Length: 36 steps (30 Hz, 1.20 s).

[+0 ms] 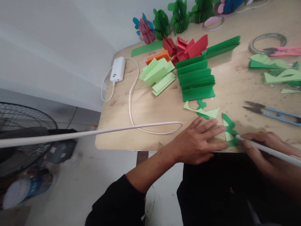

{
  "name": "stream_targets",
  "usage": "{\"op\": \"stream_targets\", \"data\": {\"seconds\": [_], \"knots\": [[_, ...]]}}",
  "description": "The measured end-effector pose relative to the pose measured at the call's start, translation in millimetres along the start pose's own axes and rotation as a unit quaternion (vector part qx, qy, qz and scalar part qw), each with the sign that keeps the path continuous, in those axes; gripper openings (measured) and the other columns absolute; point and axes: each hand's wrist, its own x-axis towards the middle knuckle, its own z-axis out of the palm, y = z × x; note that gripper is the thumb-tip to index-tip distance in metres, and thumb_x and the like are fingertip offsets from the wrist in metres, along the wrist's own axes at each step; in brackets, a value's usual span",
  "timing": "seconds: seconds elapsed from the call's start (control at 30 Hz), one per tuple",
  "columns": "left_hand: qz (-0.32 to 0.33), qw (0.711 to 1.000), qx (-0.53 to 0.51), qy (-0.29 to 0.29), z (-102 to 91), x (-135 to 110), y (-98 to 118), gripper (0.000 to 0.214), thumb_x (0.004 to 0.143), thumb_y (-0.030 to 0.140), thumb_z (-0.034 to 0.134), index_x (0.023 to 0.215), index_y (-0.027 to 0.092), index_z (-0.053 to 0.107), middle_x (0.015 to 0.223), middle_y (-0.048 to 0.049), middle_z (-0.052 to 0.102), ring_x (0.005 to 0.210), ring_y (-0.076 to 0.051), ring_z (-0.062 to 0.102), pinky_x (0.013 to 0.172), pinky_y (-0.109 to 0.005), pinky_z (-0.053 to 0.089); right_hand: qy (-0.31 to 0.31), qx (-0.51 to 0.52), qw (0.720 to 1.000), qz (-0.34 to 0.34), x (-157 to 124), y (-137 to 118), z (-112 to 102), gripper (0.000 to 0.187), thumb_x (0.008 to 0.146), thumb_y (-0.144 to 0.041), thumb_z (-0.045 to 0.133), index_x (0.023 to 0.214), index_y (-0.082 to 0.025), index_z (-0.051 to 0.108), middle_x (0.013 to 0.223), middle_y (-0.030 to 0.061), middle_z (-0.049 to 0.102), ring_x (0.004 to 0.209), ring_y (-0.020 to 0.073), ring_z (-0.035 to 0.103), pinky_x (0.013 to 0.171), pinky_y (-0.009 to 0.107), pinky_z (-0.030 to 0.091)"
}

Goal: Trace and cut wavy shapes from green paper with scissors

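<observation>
My left hand (197,142) lies flat near the table's front edge, fingers spread, nothing gripped. Its fingertips reach toward a small dark green paper cut-out (231,125) with light green parts. My right hand (277,171) is closed around a white pen (265,149), whose tip meets or hovers just over this cut-out; I cannot tell which. Just beyond my left fingers are a light green paper scrap (213,113) and a dark green scrap (201,103), partly overlapping. Blue-handled thread snips (274,110) rest beyond my right hand.
Folded green paper (196,78), light green paper (157,72) and red paper (185,48) lie mid-table. Paper figures (180,17) stand along the back. A power bank (118,69) trails a white cable (130,103). Tape (252,44) and pink snips (285,51) lie right; a fan (25,117) stands left.
</observation>
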Motion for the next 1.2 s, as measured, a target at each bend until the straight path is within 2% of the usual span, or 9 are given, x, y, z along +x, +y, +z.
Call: {"op": "stream_targets", "data": {"seconds": [0.4, 0.67, 0.93, 1.2], "knots": [[0.004, 1.0, 0.005, 0.006, -0.5, -1, 0, 0.046, 0.09, 0.035, 0.055, 0.137, 0.031, 0.056, 0.154, -0.0077, 0.041, 0.145, -0.031, 0.03, 0.115, -0.054, 0.021, -0.001, -0.023, 1.0, 0.002, -4, -1, -3, 0.017, 0.092, -0.038, 0.049, 0.089, -0.026, 0.06, 0.073, -0.0003, 0.069, 0.064, 0.0188, 0.065, 0.056, 0.031, 0.042], [0.004, 1.0, 0.008, 0.006, 0.1, 0, 0, 0.047, 0.09, 0.036, 0.055, 0.137, 0.032, 0.055, 0.155, -0.0075, 0.04, 0.146, -0.031, 0.028, 0.115, -0.054, 0.02, 0.013, -0.023, 1.0, 0.008, -7, -1, -2, 0.011, 0.091, -0.036, 0.052, 0.088, -0.028, 0.06, 0.071, -0.0022, 0.068, 0.06, 0.0185, 0.063, 0.055, 0.031, 0.042], [0.002, 1.0, 0.011, -0.01, -0.4, 0, 0, 0.049, 0.09, 0.036, 0.055, 0.139, 0.032, 0.053, 0.156, -0.0072, 0.039, 0.147, -0.032, 0.026, 0.116, -0.055, 0.018, 0.005, -0.041, 0.999, 0.018, -11, -1, -2, 0.012, 0.092, -0.036, 0.05, 0.09, -0.028, 0.06, 0.076, -0.001, 0.069, 0.067, 0.0199, 0.066, 0.059, 0.032, 0.043], [0.002, 1.0, 0.005, -0.004, 0.6, -1, 0, 0.049, 0.089, 0.035, 0.055, 0.139, 0.032, 0.054, 0.156, -0.0078, 0.039, 0.147, -0.031, 0.026, 0.116, -0.055, 0.018, 0.009, -0.041, 0.999, 0.0, -14, -2, -4, 0.009, 0.092, -0.034, 0.052, 0.092, -0.028, 0.058, 0.076, -0.0007, 0.068, 0.068, 0.0198, 0.066, 0.059, 0.032, 0.043]]}}
